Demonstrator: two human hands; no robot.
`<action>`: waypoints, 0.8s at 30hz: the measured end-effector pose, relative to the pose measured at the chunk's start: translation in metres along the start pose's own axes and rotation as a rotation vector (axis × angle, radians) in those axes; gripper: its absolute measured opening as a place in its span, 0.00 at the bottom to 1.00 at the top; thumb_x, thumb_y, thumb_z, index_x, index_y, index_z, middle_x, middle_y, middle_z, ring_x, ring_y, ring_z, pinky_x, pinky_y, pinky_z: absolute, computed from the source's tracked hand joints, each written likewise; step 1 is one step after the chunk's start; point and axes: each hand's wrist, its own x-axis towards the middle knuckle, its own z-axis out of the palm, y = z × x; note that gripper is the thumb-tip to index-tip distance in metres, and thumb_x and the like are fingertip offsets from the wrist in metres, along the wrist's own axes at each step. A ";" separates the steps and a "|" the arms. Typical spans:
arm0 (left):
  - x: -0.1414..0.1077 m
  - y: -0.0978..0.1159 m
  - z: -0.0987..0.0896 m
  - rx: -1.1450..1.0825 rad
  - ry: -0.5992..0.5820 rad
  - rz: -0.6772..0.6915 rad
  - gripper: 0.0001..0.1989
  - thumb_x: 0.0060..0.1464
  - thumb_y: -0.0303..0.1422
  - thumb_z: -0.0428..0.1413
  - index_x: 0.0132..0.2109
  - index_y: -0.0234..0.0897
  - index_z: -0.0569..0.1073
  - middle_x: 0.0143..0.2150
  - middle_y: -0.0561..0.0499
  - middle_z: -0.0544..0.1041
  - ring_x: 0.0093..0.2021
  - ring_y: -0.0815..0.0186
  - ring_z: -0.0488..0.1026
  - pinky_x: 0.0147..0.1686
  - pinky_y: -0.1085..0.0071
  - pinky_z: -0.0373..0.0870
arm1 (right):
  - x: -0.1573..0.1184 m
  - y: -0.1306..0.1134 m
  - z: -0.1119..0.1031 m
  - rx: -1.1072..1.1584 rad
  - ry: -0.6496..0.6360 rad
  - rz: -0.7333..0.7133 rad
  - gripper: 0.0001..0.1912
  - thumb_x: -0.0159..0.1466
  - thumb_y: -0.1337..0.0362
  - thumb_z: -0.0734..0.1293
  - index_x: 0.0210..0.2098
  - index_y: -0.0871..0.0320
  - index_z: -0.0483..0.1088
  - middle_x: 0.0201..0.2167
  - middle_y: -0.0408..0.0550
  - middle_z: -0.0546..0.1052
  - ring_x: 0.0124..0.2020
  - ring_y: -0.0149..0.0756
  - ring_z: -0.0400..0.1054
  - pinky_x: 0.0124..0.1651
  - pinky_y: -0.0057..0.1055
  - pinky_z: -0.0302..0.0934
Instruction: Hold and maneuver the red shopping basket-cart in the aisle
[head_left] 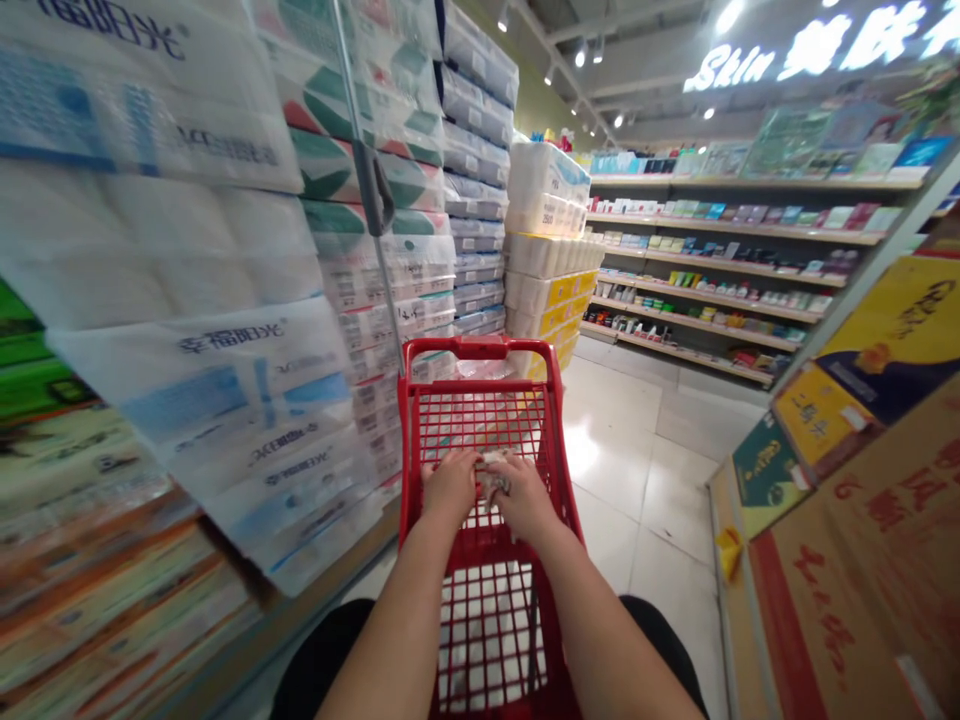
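Both forearms reach forward over a red plastic shopping basket cart (416, 500) with grid walls. My left hand (451, 483) and my right hand (526, 492) meet above its middle, fingers curled toward each other. Between them is a small crumpled whitish thing (493, 462), partly covered by the fingers and too blurred to name. My right hand has its fingers bent round it, and the fingertips of my left hand press at its other side. Beyond both hands stands the cart's red handle (481, 347).
Stacked packs of toilet paper (262, 400) line the left, close to the cart. Cardboard boxes (840, 560) stand on a low ledge at right. Ahead, past the tiled floor (637, 470), shelves (735, 265) hold many small boxes and bottles. A grey pole with a handle (371, 190) rises at the left.
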 end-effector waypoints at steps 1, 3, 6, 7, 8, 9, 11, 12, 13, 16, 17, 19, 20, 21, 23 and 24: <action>0.000 0.000 0.000 0.004 -0.004 0.004 0.16 0.60 0.29 0.43 0.46 0.45 0.74 0.49 0.50 0.77 0.53 0.62 0.69 0.50 0.58 0.62 | 0.001 0.000 0.000 -0.007 -0.021 -0.012 0.21 0.55 0.75 0.64 0.45 0.50 0.75 0.47 0.45 0.74 0.48 0.40 0.63 0.51 0.35 0.59; 0.000 0.000 0.000 0.006 -0.005 0.007 0.16 0.60 0.29 0.44 0.46 0.45 0.74 0.51 0.50 0.76 0.54 0.62 0.68 0.51 0.58 0.62 | 0.002 0.000 -0.002 -0.079 0.040 0.057 0.22 0.56 0.75 0.63 0.46 0.49 0.74 0.50 0.45 0.73 0.49 0.41 0.62 0.52 0.36 0.58; -0.001 0.002 0.001 0.005 0.002 0.002 0.16 0.60 0.29 0.44 0.47 0.46 0.74 0.54 0.51 0.75 0.56 0.62 0.67 0.52 0.57 0.61 | 0.002 0.001 -0.004 -0.131 0.143 0.178 0.21 0.57 0.75 0.64 0.47 0.52 0.74 0.51 0.47 0.72 0.51 0.42 0.61 0.53 0.38 0.56; -0.002 0.003 0.001 0.008 0.001 -0.001 0.16 0.60 0.29 0.44 0.47 0.46 0.74 0.54 0.51 0.75 0.56 0.62 0.67 0.52 0.57 0.61 | 0.002 0.001 -0.004 -0.098 0.104 0.148 0.20 0.56 0.75 0.64 0.46 0.52 0.74 0.50 0.47 0.72 0.50 0.41 0.61 0.53 0.37 0.57; -0.002 0.004 0.002 0.012 -0.001 -0.004 0.16 0.60 0.29 0.45 0.47 0.47 0.74 0.54 0.51 0.75 0.56 0.62 0.67 0.52 0.56 0.61 | 0.001 0.001 -0.004 -0.053 0.038 0.084 0.20 0.55 0.75 0.65 0.45 0.51 0.74 0.49 0.46 0.73 0.49 0.41 0.62 0.52 0.36 0.57; -0.002 0.005 0.002 0.016 -0.003 -0.007 0.16 0.60 0.29 0.45 0.47 0.47 0.74 0.54 0.51 0.75 0.56 0.62 0.68 0.52 0.56 0.61 | 0.000 0.001 -0.003 -0.013 -0.033 0.011 0.20 0.55 0.75 0.65 0.44 0.50 0.75 0.49 0.44 0.73 0.49 0.40 0.62 0.52 0.34 0.58; 0.000 0.006 0.002 0.013 -0.009 -0.024 0.16 0.60 0.29 0.44 0.47 0.47 0.74 0.53 0.51 0.76 0.55 0.62 0.68 0.51 0.56 0.62 | -0.002 0.001 -0.003 0.000 -0.105 -0.064 0.20 0.55 0.74 0.65 0.44 0.49 0.75 0.49 0.42 0.74 0.49 0.40 0.63 0.51 0.34 0.58; 0.001 0.005 0.001 0.004 -0.016 -0.038 0.16 0.61 0.30 0.44 0.47 0.47 0.74 0.52 0.52 0.76 0.54 0.62 0.69 0.51 0.57 0.62 | -0.003 0.001 -0.003 -0.031 -0.091 -0.045 0.20 0.56 0.74 0.65 0.45 0.49 0.75 0.50 0.43 0.73 0.49 0.40 0.62 0.51 0.35 0.58; 0.003 0.004 -0.001 -0.007 -0.029 -0.055 0.16 0.61 0.31 0.44 0.47 0.48 0.74 0.51 0.52 0.77 0.54 0.62 0.69 0.51 0.58 0.63 | -0.003 0.002 -0.003 -0.075 -0.049 0.007 0.21 0.56 0.74 0.64 0.46 0.49 0.74 0.51 0.44 0.73 0.49 0.41 0.62 0.52 0.36 0.57; 0.007 -0.003 -0.006 -0.018 -0.106 -0.037 0.16 0.61 0.31 0.45 0.49 0.51 0.74 0.52 0.54 0.76 0.54 0.63 0.70 0.50 0.58 0.65 | -0.003 0.008 -0.003 -0.162 0.072 0.146 0.22 0.57 0.74 0.63 0.50 0.50 0.72 0.52 0.47 0.72 0.50 0.43 0.61 0.53 0.38 0.57; 0.006 -0.006 -0.008 -0.005 -0.133 0.010 0.17 0.60 0.30 0.45 0.50 0.52 0.73 0.54 0.55 0.75 0.55 0.63 0.69 0.50 0.58 0.65 | -0.003 0.011 -0.002 -0.154 0.079 0.142 0.22 0.57 0.74 0.63 0.49 0.51 0.73 0.52 0.47 0.72 0.50 0.43 0.61 0.53 0.38 0.57; 0.002 -0.010 -0.008 0.046 -0.157 0.130 0.20 0.58 0.28 0.46 0.54 0.52 0.71 0.59 0.55 0.71 0.58 0.63 0.66 0.50 0.58 0.66 | -0.003 0.016 -0.002 -0.099 0.040 0.060 0.22 0.57 0.74 0.64 0.48 0.51 0.73 0.53 0.46 0.72 0.52 0.42 0.60 0.54 0.38 0.57; 0.000 -0.011 -0.008 0.078 -0.154 0.183 0.22 0.58 0.26 0.47 0.55 0.52 0.70 0.61 0.54 0.69 0.60 0.63 0.65 0.50 0.58 0.66 | -0.004 0.018 -0.002 -0.068 0.001 0.004 0.21 0.56 0.74 0.64 0.47 0.51 0.74 0.54 0.46 0.71 0.52 0.41 0.60 0.54 0.37 0.57; -0.004 -0.011 -0.006 0.110 -0.142 0.216 0.23 0.57 0.26 0.47 0.56 0.51 0.69 0.62 0.53 0.68 0.61 0.62 0.64 0.51 0.58 0.66 | -0.005 0.019 -0.003 -0.045 -0.042 -0.048 0.21 0.56 0.74 0.65 0.46 0.50 0.74 0.54 0.45 0.71 0.52 0.41 0.61 0.53 0.36 0.58; -0.009 -0.009 -0.003 0.153 -0.116 0.224 0.23 0.56 0.25 0.47 0.56 0.49 0.69 0.63 0.52 0.67 0.61 0.61 0.63 0.51 0.56 0.66 | -0.007 0.020 -0.005 -0.048 -0.100 -0.120 0.20 0.56 0.73 0.66 0.46 0.50 0.74 0.54 0.44 0.71 0.50 0.40 0.62 0.53 0.36 0.58; -0.011 -0.007 -0.001 0.161 -0.107 0.210 0.23 0.56 0.25 0.47 0.56 0.49 0.69 0.62 0.51 0.67 0.61 0.61 0.63 0.51 0.56 0.66 | -0.009 0.020 -0.006 -0.075 -0.097 -0.129 0.20 0.57 0.72 0.66 0.47 0.49 0.74 0.54 0.44 0.71 0.49 0.41 0.62 0.53 0.37 0.58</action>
